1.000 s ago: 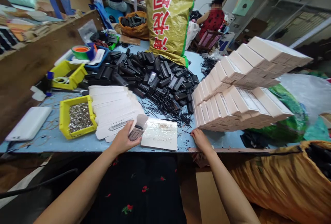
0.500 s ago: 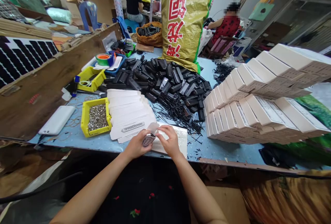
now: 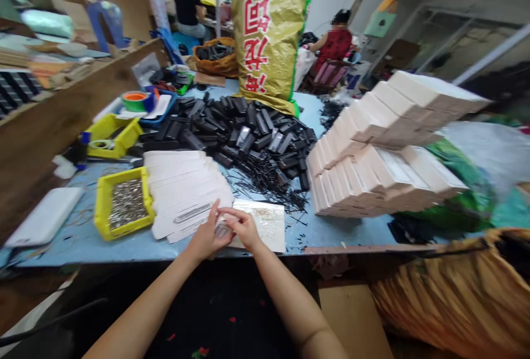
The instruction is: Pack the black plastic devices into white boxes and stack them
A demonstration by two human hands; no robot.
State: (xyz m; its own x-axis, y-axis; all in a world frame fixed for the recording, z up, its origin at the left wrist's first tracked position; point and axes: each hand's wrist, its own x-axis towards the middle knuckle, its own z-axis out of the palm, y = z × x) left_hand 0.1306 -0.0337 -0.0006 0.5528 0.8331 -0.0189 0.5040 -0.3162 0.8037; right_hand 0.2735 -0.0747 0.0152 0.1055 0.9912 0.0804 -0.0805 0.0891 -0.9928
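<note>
Left hand [image 3: 206,238] grips the small box [image 3: 222,230]; right hand [image 3: 245,228] is at its top end, pinching or pressing, can't tell. Flap stood up half a second ago, now hidden by fingers; end's probably being closed. Box sits between both hands.

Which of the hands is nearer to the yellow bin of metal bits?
Left. The left hand is to the right of the yellow bin; the right hand is farther right, beyond the left one.
</note>
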